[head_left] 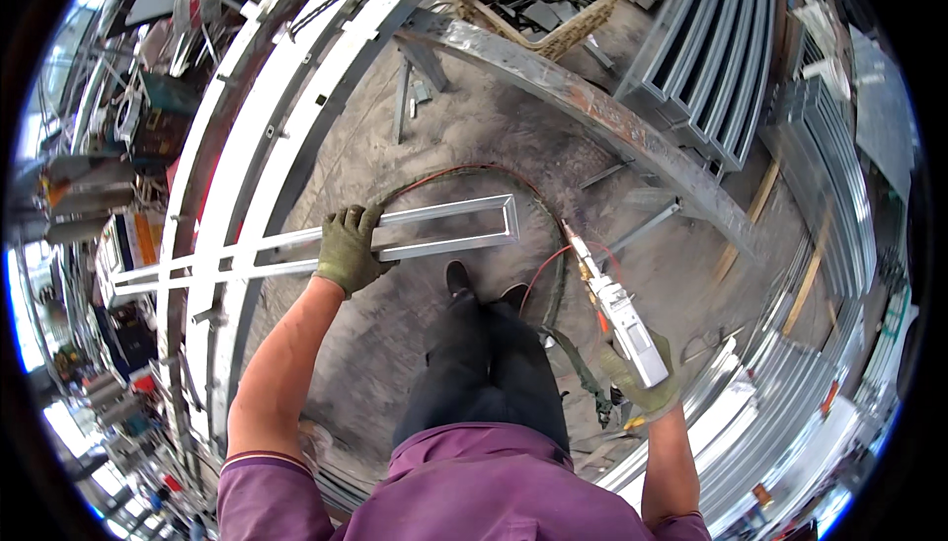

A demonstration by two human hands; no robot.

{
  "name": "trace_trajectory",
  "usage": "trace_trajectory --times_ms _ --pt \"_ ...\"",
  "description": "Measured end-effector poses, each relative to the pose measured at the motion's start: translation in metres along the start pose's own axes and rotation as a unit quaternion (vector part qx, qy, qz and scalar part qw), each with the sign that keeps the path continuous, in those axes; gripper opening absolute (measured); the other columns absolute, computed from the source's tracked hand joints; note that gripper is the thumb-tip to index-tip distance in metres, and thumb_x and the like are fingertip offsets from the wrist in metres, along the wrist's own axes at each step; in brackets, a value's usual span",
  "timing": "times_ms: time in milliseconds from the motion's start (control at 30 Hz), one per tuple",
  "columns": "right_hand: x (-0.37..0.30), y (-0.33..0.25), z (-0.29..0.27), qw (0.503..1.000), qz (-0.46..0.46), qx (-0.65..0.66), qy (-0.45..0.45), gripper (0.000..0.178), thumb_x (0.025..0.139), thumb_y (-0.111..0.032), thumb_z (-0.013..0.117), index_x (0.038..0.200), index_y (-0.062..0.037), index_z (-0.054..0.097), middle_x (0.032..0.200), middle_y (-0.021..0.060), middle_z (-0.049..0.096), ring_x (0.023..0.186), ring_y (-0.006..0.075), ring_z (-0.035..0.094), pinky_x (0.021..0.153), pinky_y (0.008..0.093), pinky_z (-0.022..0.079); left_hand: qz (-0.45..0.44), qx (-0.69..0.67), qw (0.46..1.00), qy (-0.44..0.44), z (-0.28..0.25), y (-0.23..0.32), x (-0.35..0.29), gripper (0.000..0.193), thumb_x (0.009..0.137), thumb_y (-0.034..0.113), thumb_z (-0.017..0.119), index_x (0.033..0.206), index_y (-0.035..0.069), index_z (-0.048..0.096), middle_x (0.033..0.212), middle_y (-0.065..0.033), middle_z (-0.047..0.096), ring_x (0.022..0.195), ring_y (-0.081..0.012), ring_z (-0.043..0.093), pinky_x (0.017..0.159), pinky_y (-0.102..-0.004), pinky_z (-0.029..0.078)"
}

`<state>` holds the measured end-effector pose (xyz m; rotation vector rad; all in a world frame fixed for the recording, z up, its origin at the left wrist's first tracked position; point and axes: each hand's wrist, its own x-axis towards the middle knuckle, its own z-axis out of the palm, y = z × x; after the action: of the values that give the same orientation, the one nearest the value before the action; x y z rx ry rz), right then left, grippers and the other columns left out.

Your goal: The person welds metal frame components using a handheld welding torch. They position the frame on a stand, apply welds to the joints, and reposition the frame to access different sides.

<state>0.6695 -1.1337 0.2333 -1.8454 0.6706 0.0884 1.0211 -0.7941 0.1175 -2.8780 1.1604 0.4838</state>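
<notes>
My left hand [351, 250], in a green work glove, is closed around a long, narrow rectangular metal frame [454, 245]. The frame's left part lies across the pale metal beams, while its right end sticks out in front of my legs. On the right, my gloved right hand [647, 381] grips a white handheld welding torch [627, 322] with a slim metal nozzle. The nozzle points up and left, apart from the frame. A dark hose and thin red-orange cable [553, 200] curve over the floor near the torch.
Long metal beams [326, 97] run along the left, and a rusty crossbeam [592, 107] slants across ahead. A dirty crate [583, 38] of dark scrap pieces stands beyond. Stacked steel channels [706, 57] and bundled metal profiles [780, 413] line the right. Tools and boxes crowd the far left.
</notes>
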Motion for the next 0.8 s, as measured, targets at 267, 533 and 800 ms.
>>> trace_trajectory --times_ms 267,533,800 --pt "-0.032 0.005 0.037 0.995 -0.07 0.009 0.066 0.03 0.087 -0.017 0.088 0.112 -0.0049 0.077 0.091 0.0107 0.076 0.078 0.0255 0.075 0.07 0.0354 0.06 0.026 -0.014 0.993 -0.116 -0.023 -0.018 0.026 0.102 0.062 0.048 0.1 0.142 0.008 0.052 0.132 -0.0193 0.058 0.128 -0.0409 0.054 0.111 -0.05 0.043" --pt "-0.04 -0.001 0.051 0.993 -0.069 -0.019 0.094 0.03 0.088 -0.016 0.088 0.114 -0.0049 0.077 0.091 0.009 0.076 0.079 0.0242 0.075 0.071 0.0352 0.061 0.009 -0.109 0.969 -0.22 -0.057 -0.027 0.072 0.105 0.061 0.045 0.1 0.146 0.003 0.055 0.138 -0.0226 0.064 0.13 -0.038 0.063 0.112 -0.0432 0.051" --pt "-0.022 -0.001 0.061 0.99 -0.099 -0.022 0.095 0.029 0.088 -0.016 0.088 0.113 -0.0043 0.077 0.091 0.0085 0.077 0.079 0.0238 0.076 0.072 0.0351 0.061 0.011 -0.112 0.97 -0.215 -0.057 -0.031 0.074 0.109 0.065 0.046 0.098 0.154 0.003 0.051 0.145 -0.022 0.061 0.135 -0.0372 0.06 0.114 -0.0434 0.049"
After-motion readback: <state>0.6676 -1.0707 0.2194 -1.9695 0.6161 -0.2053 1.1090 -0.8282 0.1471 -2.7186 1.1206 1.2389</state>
